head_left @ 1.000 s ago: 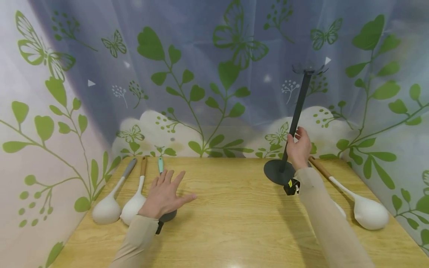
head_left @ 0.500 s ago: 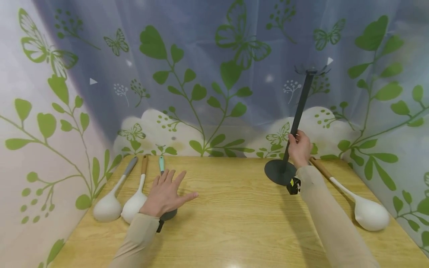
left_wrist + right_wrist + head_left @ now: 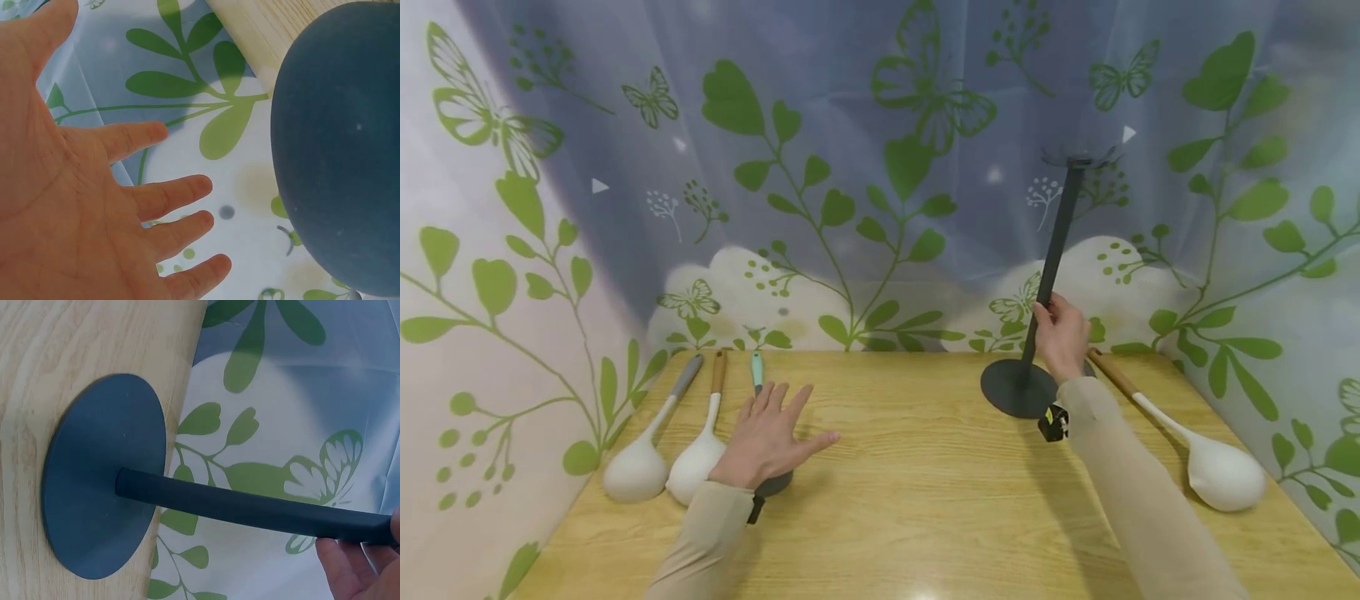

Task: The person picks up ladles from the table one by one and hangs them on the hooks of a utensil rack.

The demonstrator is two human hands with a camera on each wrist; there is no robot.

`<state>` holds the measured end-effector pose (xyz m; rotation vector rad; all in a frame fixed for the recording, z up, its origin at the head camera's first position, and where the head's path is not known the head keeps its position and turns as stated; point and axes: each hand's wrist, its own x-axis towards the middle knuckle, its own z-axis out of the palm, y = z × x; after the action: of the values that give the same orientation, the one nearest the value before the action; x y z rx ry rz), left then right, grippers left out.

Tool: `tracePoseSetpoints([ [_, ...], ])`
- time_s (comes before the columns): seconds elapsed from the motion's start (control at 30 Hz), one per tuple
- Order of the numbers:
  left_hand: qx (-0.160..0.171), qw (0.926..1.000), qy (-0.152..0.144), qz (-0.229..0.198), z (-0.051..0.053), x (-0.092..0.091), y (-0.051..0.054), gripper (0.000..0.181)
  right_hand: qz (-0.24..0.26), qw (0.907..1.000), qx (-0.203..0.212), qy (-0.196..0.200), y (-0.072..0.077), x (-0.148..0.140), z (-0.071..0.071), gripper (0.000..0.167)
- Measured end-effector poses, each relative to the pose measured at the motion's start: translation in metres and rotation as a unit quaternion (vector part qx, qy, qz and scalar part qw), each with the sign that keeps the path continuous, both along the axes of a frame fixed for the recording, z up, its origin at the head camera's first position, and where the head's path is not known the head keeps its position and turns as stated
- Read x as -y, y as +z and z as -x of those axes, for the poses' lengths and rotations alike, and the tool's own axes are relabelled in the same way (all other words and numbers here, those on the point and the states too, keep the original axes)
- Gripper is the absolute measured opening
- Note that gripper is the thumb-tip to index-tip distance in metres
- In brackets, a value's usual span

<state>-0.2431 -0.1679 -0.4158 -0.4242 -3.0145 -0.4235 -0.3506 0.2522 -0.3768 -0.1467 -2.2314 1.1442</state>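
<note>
With the right hand (image 3: 1062, 340), pinching the black stand (image 3: 1055, 250) by its pole (image 3: 250, 508), standing base-down on the tabletop (image 3: 887, 517) at right; spreading the left hand (image 3: 766, 440) wide, partly hiding the teal-handled utensil (image 3: 757, 367). Spotting the grey-handled ladle (image 3: 635, 472) and brown-handled ladle (image 3: 693, 468) at left, a third ladle (image 3: 1225, 475) at far right, lying bowl-down.

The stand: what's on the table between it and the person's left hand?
Just bare table: the head view shows nothing lying between the left hand and the stand.
</note>
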Motion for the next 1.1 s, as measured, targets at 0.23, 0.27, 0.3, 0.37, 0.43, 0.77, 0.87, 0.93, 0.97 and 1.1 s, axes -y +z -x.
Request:
tracePoseSetpoints([
  [0.23, -0.007, 1.0000, -0.002, -0.002, 0.000, 0.000, 0.000, 0.093, -0.001, 0.9996, -0.006, 0.027, -0.002, 0.010, -0.004, 0.026],
  [0.27, -0.009, 1.0000, -0.002, -0.003, 0.000, 0.000, 0.000, 0.092, 0.001, 0.9995, -0.006, 0.031, -0.003, 0.012, -0.005, 0.026],
  [0.3, -0.009, 1.0000, -0.002, -0.002, 0.000, 0.000, 0.000, 0.091, 0.002, 0.9994, -0.006, 0.034, -0.003, 0.014, -0.005, 0.026],
  [0.37, -0.007, 1.0000, 0.000, -0.003, 0.000, 0.000, 0.000, 0.089, 0.002, 0.9992, -0.008, 0.040, -0.004, 0.018, -0.006, 0.026],
  [0.43, 0.001, 1.0000, 0.003, -0.004, 0.000, 0.000, 0.001, 0.086, -0.007, 0.9990, -0.014, 0.041, -0.005, 0.023, -0.009, 0.026],
  [0.77, 0.023, 0.9995, 0.009, -0.017, 0.000, 0.003, 0.003, 0.074, -0.036, 0.9963, -0.028, 0.073, -0.006, 0.048, -0.019, 0.023],
  [0.87, 0.021, 0.9997, 0.007, -0.014, 0.000, 0.004, 0.003, 0.073, -0.039, 0.9950, -0.021, 0.089, -0.005, 0.055, -0.022, 0.022],
  [0.93, 0.015, 0.9998, 0.005, -0.012, 0.000, 0.005, 0.004, 0.072, -0.040, 0.9942, -0.019, 0.098, -0.004, 0.060, -0.025, 0.022],
  [0.97, 0.012, 0.9999, 0.004, -0.012, 0.000, 0.005, 0.004, 0.071, -0.040, 0.9939, -0.018, 0.101, -0.004, 0.062, -0.026, 0.023],
  [1.1, 0.005, 0.9999, -0.001, -0.013, 0.000, 0.006, 0.005, 0.069, -0.030, 0.9930, -0.012, 0.114, -0.003, 0.070, -0.029, 0.023],
])
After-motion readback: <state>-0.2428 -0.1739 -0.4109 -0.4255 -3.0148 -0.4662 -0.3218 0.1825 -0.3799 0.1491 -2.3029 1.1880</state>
